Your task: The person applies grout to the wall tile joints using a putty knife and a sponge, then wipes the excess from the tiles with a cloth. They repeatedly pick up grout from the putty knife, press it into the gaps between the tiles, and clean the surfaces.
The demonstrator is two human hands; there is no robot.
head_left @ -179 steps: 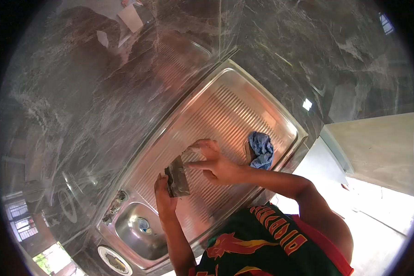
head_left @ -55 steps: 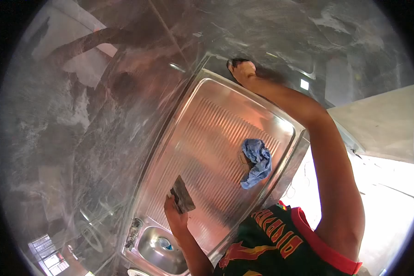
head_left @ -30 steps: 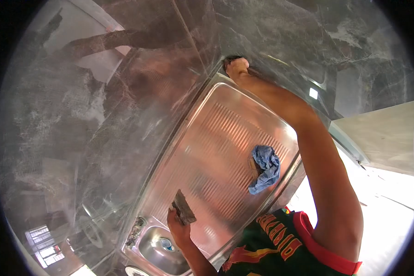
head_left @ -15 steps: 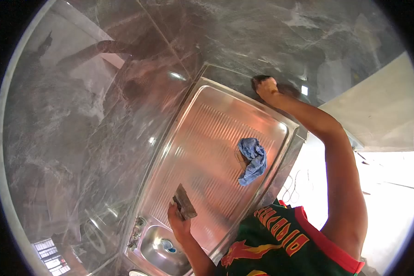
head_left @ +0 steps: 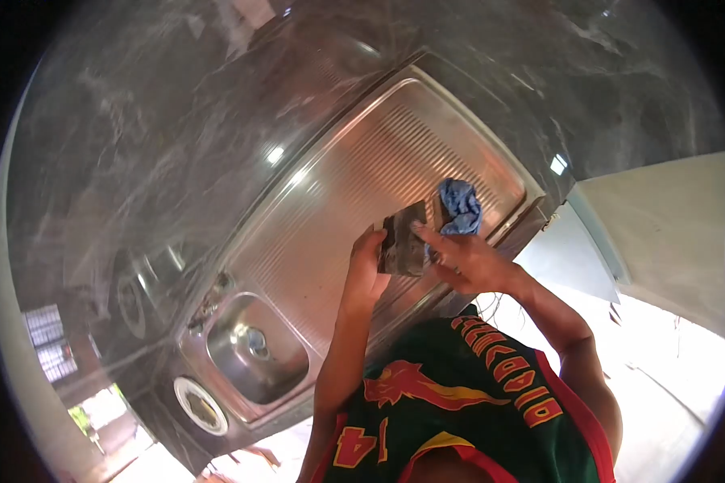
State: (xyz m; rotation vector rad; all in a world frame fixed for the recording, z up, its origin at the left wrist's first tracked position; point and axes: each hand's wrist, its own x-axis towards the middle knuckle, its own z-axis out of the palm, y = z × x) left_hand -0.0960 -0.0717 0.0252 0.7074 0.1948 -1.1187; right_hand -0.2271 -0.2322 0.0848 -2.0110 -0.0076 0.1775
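Note:
A dark flat rectangular block with grey smears is held above the sink's ribbed drainboard. My left hand is closed on its left edge. From the other side, my right hand pinches the block's right part with thumb and fingers; some of those fingers are hidden. Just beyond the right hand lies a crumpled blue cloth on the drainboard, with a small brownish piece beside it, partly covered. What the block is made of cannot be made out.
The sink bowl is at lower left, with a tap behind it. A round white-rimmed item sits on the counter beside it. Dark marbled wall rises behind the steel. A pale panel stands at right.
My right hand has come down from the dark surface behind the drainboard to the block. My left hand has moved the block up and right, nearer the blue cloth. The camera view has shifted.

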